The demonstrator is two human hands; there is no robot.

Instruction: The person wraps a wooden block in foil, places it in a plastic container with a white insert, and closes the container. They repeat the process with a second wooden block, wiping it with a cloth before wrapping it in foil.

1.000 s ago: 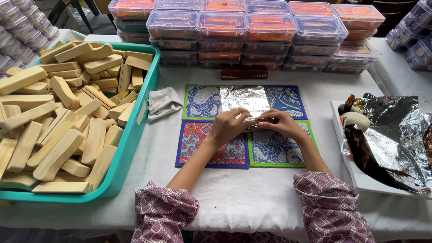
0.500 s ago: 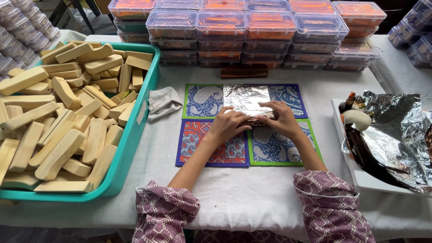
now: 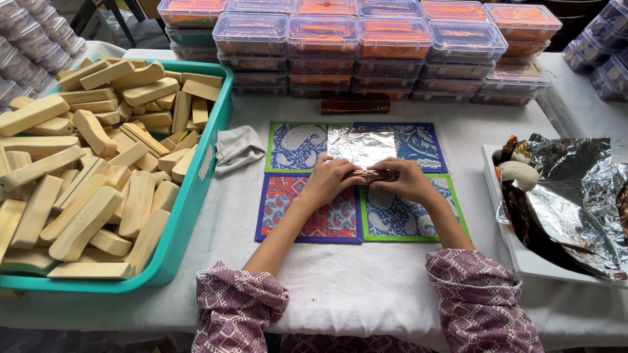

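- Big teal crate (image 3: 196,216) on the left, heaped with pale wooden blocks (image 3: 85,176); nothing there has shifted.
- Stacked clear lidded boxes (image 3: 366,46) line the far edge, a tray of crumpled foil (image 3: 575,196) sits at the right.
- Four patterned mats (image 3: 307,216) centre the table, the foil sheet (image 3: 361,145) lying across the upper pair.
- The near edge of that sheet has rolled further over since a second ago: the wrap is closing.
- Left hand (image 3: 330,180) and right hand (image 3: 407,180) have drawn closer, fingers curled shut on the small dark bar (image 3: 374,174) between them, at the mats' middle.
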